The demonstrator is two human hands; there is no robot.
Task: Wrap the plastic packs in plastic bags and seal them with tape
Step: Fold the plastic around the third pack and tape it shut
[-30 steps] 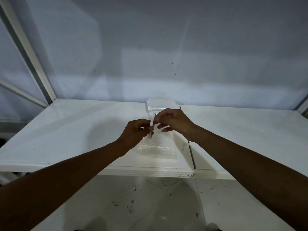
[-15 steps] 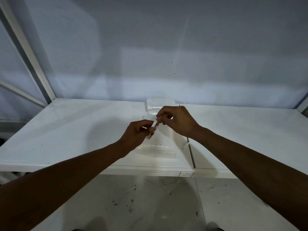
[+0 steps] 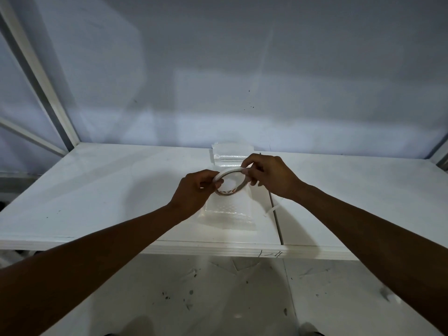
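We judge the step in hand to be freeing the loose end of the tape so a strip can be drawn off for sealing. Our left hand (image 3: 194, 190) pinches the left rim of the thin white tape roll (image 3: 228, 172) with its brown cardboard core, thumb and fingers curled round the ring. Our right hand (image 3: 269, 175) holds the right rim with bent fingers, the fingertips seemingly picking at the outer wrap; we cannot tell whether an end has lifted.

To do this well, we should keep the left grip firm so the ring does not turn. The right nail should work along the edge, and the tape should come away straight and slowly so it neither splits nor folds onto itself. A short strip will be easier to handle.

The tape roll hangs between both hands, raised above the white bench (image 3: 97, 190). The clear plastic bag holding a flat pack (image 3: 228, 214) lies flat directly below it and a little nearer us, untouched by either hand. A stack of further clear plastic packs (image 3: 231, 154) sits behind, near the wall. A thin white strip (image 3: 274, 209) lies just right of the bag.
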